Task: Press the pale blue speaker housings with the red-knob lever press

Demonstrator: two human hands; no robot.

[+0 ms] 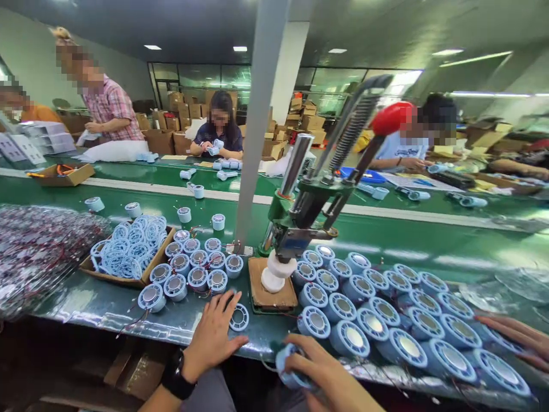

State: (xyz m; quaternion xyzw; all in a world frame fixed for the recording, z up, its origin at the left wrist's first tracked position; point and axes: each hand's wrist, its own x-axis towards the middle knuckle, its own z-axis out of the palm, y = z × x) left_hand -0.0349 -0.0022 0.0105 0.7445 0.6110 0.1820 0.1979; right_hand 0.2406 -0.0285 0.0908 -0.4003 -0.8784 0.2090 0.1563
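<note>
Left hand: spread wide, beside a blue ring
Right hand: holding a blue cup

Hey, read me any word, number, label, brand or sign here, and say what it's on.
None can be read.
Co-worker's pale shirt: a printed mark, too blurred.
Press: no legible text.
Cardboard boxes at the back: too small to tell.
Blue cup in the right hand: nothing legible.
</note>
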